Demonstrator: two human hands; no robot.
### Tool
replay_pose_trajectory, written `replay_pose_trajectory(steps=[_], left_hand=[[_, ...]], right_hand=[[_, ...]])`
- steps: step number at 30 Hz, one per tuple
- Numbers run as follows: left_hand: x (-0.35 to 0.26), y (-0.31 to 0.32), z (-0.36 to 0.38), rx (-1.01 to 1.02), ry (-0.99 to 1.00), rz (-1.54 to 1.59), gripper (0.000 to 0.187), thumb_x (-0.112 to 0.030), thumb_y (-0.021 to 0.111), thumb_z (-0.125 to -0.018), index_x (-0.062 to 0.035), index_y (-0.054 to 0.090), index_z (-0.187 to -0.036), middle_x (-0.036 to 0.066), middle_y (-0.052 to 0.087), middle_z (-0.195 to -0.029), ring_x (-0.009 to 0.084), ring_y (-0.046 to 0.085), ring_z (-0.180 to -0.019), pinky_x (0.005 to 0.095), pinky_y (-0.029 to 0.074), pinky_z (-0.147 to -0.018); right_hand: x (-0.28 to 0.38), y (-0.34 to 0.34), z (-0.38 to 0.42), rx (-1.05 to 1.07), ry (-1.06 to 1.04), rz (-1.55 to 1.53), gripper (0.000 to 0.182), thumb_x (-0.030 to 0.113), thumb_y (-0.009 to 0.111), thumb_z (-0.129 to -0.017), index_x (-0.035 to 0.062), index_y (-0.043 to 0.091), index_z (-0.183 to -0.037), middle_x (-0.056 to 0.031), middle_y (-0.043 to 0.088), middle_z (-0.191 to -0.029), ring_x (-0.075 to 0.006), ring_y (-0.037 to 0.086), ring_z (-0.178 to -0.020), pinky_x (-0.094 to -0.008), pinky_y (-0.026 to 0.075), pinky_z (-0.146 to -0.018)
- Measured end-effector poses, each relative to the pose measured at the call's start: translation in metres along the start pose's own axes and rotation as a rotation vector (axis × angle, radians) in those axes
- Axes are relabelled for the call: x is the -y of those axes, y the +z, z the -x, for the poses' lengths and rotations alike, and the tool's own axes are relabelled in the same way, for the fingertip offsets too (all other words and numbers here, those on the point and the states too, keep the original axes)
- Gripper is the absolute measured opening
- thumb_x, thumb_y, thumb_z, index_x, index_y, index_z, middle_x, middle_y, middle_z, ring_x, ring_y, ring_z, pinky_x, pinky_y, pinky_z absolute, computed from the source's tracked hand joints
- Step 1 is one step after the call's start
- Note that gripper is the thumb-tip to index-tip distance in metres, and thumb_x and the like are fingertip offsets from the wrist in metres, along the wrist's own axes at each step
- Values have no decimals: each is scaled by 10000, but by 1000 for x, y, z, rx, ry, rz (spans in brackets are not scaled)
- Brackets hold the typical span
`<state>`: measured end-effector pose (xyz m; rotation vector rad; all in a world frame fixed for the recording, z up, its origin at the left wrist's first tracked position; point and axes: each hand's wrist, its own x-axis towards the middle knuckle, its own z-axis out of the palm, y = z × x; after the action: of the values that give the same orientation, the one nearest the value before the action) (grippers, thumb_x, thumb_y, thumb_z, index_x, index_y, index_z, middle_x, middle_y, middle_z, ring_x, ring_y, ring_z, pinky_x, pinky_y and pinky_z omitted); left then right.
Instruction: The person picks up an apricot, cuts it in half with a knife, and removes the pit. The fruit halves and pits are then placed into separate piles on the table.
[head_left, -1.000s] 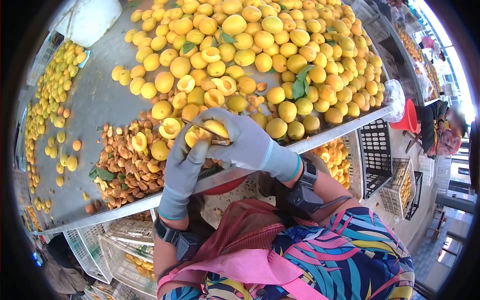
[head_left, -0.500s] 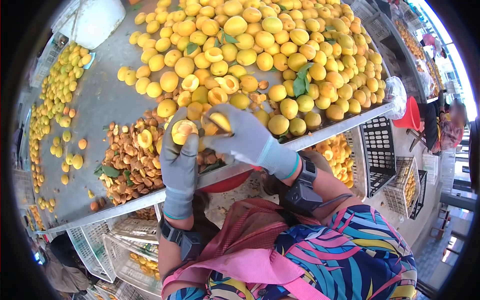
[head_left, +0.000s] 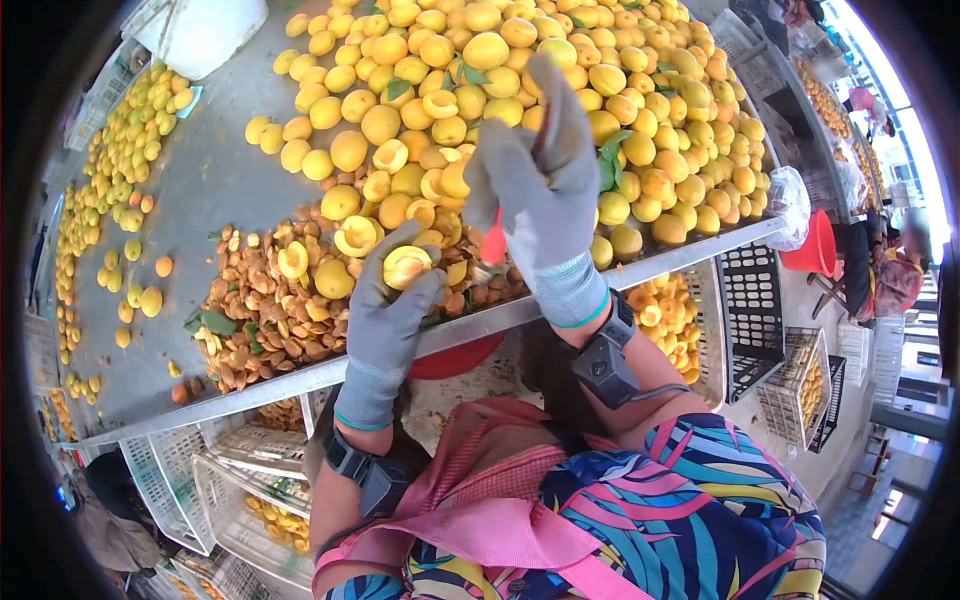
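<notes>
My left hand (head_left: 388, 315), in a grey knit glove, grips a cut apricot (head_left: 407, 267) between thumb and fingers, its open side facing up. Another opened apricot (head_left: 357, 236) lies just beyond those fingers. To the right, my gloved right hand (head_left: 540, 180) is raised over the edge of the fruit pile, with a finger stretched toward the far side. A red-handled tool (head_left: 494, 242) pokes out below its palm; the working end is hidden by the hand. Whole apricots (head_left: 655, 185) are heaped beyond, and a mound of apricot pits (head_left: 265, 330) lies at the left.
The metal table's front rim (head_left: 480, 322) runs between me and the fruit. Below it stand a crate of apricot halves (head_left: 668, 315), a black crate (head_left: 752, 305), white crates (head_left: 165, 480) and a red basin (head_left: 455, 358). Another person (head_left: 895, 270) sits far right.
My right hand has moved away from the left, up over the pile, and the red handle now shows more. My left hand has shifted slightly right, still holding a cut apricot.
</notes>
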<state>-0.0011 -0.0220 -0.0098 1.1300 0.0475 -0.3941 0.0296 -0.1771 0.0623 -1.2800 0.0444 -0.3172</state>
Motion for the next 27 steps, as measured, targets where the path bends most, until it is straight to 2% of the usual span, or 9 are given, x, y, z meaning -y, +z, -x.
replay_pose_trajectory(steps=[1,6,11,14,19,21,23,25,27], left_hand=[[2,0,-1,3,-4,3,478,-10,594,-873,-24,435,-1324,87,590,-1114,105,588,-901,246,512,-815],[0,0,-2,50,-52,-78,444,-23,663,-829,-24,494,-1239,35,603,-1017,67,564,-872,214,498,-735],[7,-6,-2,28,14,-187,409,-58,722,-792,-24,523,-1148,31,610,-1016,65,566,-900,221,492,-738],[8,-10,-2,39,119,-338,408,-83,743,-778,-24,533,-1122,34,624,-1013,82,574,-918,245,490,-775],[-2,-3,-2,9,284,-400,417,-125,756,-770,-26,541,-1113,41,641,-1004,100,582,-929,272,479,-824],[-5,-2,-1,65,83,-320,411,-142,761,-769,-29,547,-1101,36,638,-989,91,578,-908,262,483,-808],[4,-6,-4,50,36,-272,405,-143,763,-768,-30,549,-1093,29,636,-981,89,577,-899,259,485,-802],[8,-5,-6,39,-12,-226,400,-145,765,-767,-31,552,-1085,22,634,-973,87,575,-890,256,486,-797],[5,-3,-6,61,-57,-206,378,-142,768,-764,-36,561,-1061,16,630,-958,76,572,-864,245,491,-772]], right_hand=[[5,8,2,-97,-154,-137,650,31,573,-852,3,249,-1415,-4,537,-608,-42,486,-442,-192,371,-385],[-7,25,7,-103,-329,-182,555,-11,557,-847,-10,346,-1360,-35,590,-672,-58,537,-491,-199,420,-446],[-16,38,18,-46,-243,-115,367,8,606,-832,-11,537,-1192,-1,590,-717,-23,519,-586,-171,412,-531],[-18,38,19,134,0,12,277,114,643,-844,-23,593,-1079,20,592,-762,-13,517,-687,-173,421,-602],[-37,42,9,291,135,-212,152,127,536,-902,-23,544,-931,-46,574,-640,-104,529,-487,-237,422,-493],[-33,33,5,429,311,-246,146,144,528,-913,-1,537,-901,-62,565,-623,-119,516,-469,-241,415,-474],[-29,28,2,409,279,-228,185,111,582,-883,-47,546,-971,-10,593,-707,-42,536,-604,-187,423,-552],[-22,31,3,184,88,-223,258,247,504,-959,49,475,-796,-45,454,-542,-142,423,-401,-264,341,-385],[-16,35,4,121,-16,-149,304,294,497,-966,64,443,-775,-34,406,-526,-145,390,-389,-271,317,-366]])
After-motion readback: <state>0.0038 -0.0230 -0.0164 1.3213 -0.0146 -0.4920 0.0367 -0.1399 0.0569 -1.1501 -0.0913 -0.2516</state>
